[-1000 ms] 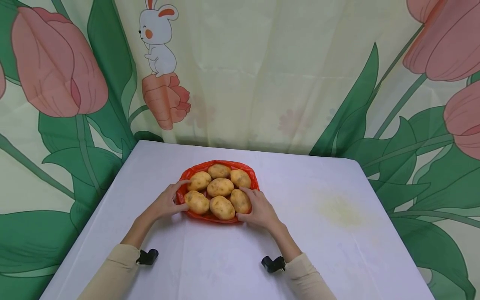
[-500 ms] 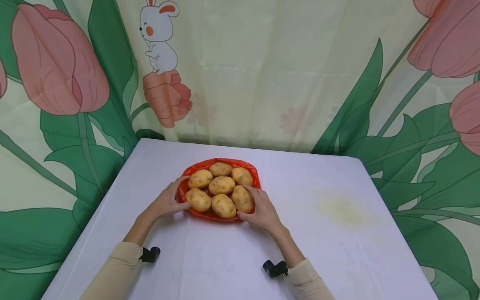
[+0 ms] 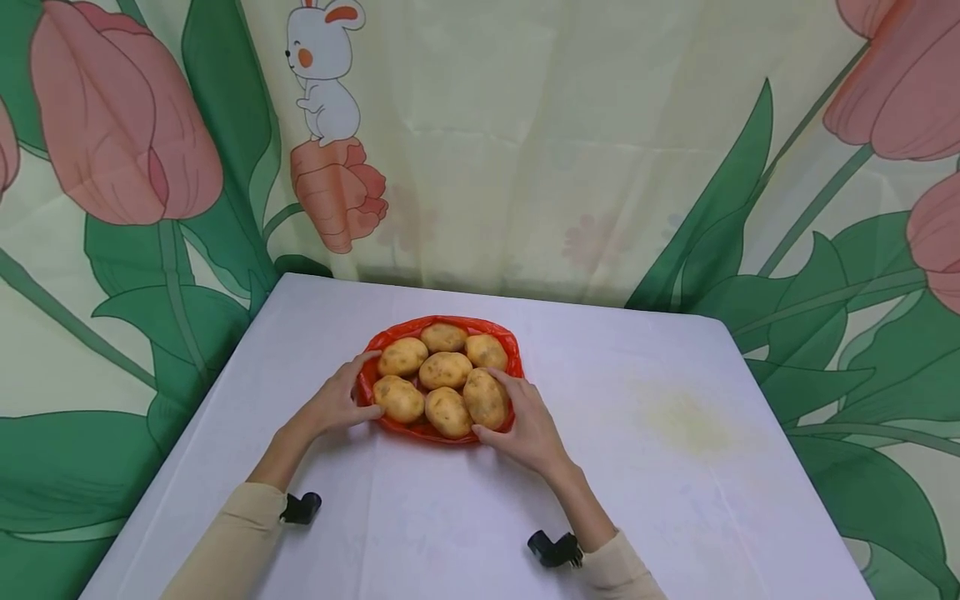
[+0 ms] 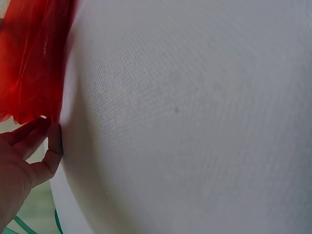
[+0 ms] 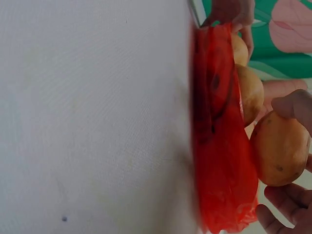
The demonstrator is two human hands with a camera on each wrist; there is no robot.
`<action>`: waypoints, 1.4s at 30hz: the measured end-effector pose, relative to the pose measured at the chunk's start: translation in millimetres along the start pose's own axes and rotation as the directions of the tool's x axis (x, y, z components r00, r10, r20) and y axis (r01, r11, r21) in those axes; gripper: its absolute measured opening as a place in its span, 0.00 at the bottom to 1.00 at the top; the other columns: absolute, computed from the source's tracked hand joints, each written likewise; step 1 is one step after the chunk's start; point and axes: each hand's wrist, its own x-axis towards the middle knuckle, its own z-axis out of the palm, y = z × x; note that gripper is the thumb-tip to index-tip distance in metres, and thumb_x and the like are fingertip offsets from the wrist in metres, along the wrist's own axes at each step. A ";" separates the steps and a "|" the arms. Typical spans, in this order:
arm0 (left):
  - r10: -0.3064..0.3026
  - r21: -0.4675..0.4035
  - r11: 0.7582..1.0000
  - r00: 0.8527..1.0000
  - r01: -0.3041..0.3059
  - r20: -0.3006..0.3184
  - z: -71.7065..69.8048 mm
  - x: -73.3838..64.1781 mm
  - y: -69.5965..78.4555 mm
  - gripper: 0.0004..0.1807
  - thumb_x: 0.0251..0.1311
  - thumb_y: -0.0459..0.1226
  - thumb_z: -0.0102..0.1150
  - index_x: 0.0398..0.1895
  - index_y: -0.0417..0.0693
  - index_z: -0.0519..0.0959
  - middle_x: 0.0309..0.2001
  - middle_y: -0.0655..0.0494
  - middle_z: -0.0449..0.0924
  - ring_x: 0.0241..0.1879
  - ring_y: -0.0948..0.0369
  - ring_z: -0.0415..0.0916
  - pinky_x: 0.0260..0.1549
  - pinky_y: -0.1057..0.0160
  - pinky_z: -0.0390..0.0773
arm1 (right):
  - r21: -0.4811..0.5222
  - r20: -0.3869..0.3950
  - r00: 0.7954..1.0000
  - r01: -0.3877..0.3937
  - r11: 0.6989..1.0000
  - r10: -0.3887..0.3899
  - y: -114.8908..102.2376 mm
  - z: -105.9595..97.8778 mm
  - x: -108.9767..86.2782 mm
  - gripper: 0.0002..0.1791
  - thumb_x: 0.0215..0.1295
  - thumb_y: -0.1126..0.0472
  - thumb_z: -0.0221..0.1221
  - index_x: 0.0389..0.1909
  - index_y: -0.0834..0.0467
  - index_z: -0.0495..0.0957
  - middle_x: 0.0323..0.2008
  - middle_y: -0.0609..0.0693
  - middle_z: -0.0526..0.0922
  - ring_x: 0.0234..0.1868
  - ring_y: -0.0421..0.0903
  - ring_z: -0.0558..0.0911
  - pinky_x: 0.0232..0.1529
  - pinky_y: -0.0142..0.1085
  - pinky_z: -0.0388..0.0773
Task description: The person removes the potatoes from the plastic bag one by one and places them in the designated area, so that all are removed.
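Several tan potatoes (image 3: 446, 371) sit in a red plastic bag (image 3: 514, 350) with its mouth spread wide, toward the table's far side. My right hand (image 3: 528, 427) grips the potato (image 3: 486, 402) at the bag's right front, thumb on one side and fingers on the other. In the right wrist view this potato (image 5: 280, 150) stands out above the bag's rim. At the bag's left side, my left hand (image 3: 337, 402) holds the edge between thumb and fingers. Its bent fingers (image 4: 52, 155) meet the red plastic low against the tablecloth in the left wrist view.
A white cloth (image 3: 637, 492) covers the table, with a faint yellowish stain (image 3: 690, 421) on the right. Behind it hangs a curtain (image 3: 525, 167) printed with tulips and a rabbit. Small black cameras (image 3: 555, 550) are worn at both wrists.
The potato in my right hand has risen a little and looks larger. My left hand keeps its place at the bag's edge. The head view has shifted slightly.
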 end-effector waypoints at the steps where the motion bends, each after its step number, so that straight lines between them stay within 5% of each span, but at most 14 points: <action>1: 0.000 0.002 1.000 1.000 0.000 0.002 -0.2 0.1 0.2 0.52 0.52 0.49 0.69 0.79 0.53 0.53 0.73 0.34 0.59 0.71 0.36 0.60 0.62 0.29 0.68 | -0.001 -0.003 1.000 0.005 1.000 -0.005 -0.8 -0.8 -1.0 0.47 0.53 0.49 0.76 0.74 0.45 0.65 0.64 0.50 0.74 0.64 0.50 0.72 0.63 0.52 0.76; 24: 0.016 0.018 1.000 1.000 -0.016 0.003 -1.4 0.5 -3.6 0.54 0.51 0.50 0.70 0.79 0.52 0.53 0.72 0.34 0.61 0.66 0.38 0.65 0.60 0.32 0.73 | 0.042 -0.117 0.993 -0.021 0.999 0.026 18.3 -30.2 -23.7 0.49 0.51 0.52 0.78 0.74 0.50 0.66 0.62 0.51 0.77 0.56 0.48 0.74 0.50 0.54 0.80; 36: 0.045 0.020 0.999 0.999 -0.045 -0.007 0.1 1.4 -6.4 0.53 0.51 0.50 0.71 0.79 0.51 0.54 0.69 0.34 0.64 0.64 0.40 0.67 0.60 0.32 0.73 | -0.061 -0.139 0.988 -0.072 0.996 0.063 42.2 -39.9 -12.6 0.49 0.52 0.52 0.77 0.74 0.54 0.65 0.65 0.56 0.75 0.62 0.57 0.74 0.60 0.59 0.76; 42: 0.033 0.024 0.999 0.999 -0.033 0.000 1.0 1.1 -7.4 0.53 0.52 0.51 0.70 0.79 0.53 0.53 0.68 0.34 0.64 0.64 0.39 0.67 0.60 0.32 0.73 | -0.103 -0.125 0.987 -0.115 0.988 0.101 53.8 -41.4 -3.0 0.48 0.52 0.52 0.76 0.74 0.55 0.65 0.63 0.59 0.76 0.60 0.59 0.74 0.57 0.59 0.77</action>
